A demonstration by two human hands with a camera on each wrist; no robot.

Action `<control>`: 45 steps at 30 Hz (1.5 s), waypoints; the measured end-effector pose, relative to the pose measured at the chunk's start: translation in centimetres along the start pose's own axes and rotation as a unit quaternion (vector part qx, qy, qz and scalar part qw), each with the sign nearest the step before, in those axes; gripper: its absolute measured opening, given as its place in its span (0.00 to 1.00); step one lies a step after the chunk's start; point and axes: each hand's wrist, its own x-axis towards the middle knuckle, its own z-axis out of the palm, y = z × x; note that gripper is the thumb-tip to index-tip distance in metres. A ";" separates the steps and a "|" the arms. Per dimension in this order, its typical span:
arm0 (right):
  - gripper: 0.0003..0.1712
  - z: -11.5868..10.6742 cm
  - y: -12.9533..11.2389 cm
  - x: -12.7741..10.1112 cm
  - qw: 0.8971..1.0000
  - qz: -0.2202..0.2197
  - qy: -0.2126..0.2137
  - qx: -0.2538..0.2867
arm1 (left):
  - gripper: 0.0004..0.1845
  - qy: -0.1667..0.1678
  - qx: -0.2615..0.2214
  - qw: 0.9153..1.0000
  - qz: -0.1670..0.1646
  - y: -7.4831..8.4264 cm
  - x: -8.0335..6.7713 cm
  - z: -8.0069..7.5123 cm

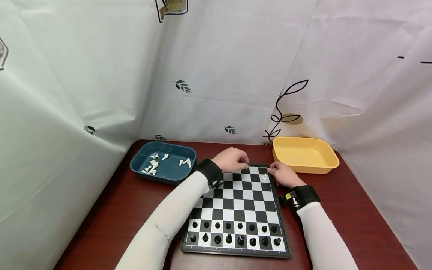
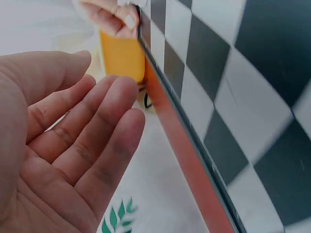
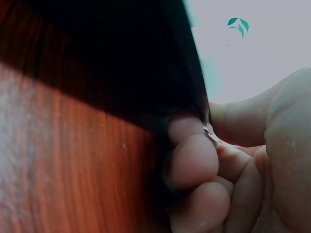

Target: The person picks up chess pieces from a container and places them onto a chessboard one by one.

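Observation:
A black-and-white chessboard (image 1: pixel 233 204) lies on the table, with black chess pieces (image 1: pixel 228 238) standing in two rows along its near side. One white chess piece (image 1: pixel 264 176) stands near the far right corner. There my right hand (image 1: pixel 285 175) grips the board's edge; in the right wrist view its fingers (image 3: pixel 194 162) curl at the dark rim, with the thumb on the other side. My left hand (image 1: pixel 232 159) hovers by the far edge of the board. Its palm is bare in the left wrist view, the fingers (image 2: pixel 104 126) loosely bent and holding nothing.
A blue tray (image 1: pixel 187 148) with several white chess pieces (image 1: pixel 154 164) stands at the back left of the table. At the back right is a yellow tray (image 1: pixel 305 152), just beyond my right hand. White patterned cloth (image 1: pixel 216 75) hangs behind the table (image 1: pixel 357 210).

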 end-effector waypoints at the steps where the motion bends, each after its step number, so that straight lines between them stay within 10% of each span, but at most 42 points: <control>1: 0.15 0.0 0.0 0.0 1.000 -0.002 0.002 0.002 | 0.07 0.005 -0.003 1.000 -0.004 -0.3 -0.3 -0.2; 26: 0.19 0.2 0.3 0.4 0.999 -0.012 0.027 -0.031 | 0.12 0.107 -0.016 0.985 -0.132 -9.1 -9.5 -8.2; 45: 0.19 0.3 0.0 0.1 0.999 0.002 0.024 -0.022 | 0.07 0.150 0.019 0.968 -0.200 -14.2 -12.9 -6.6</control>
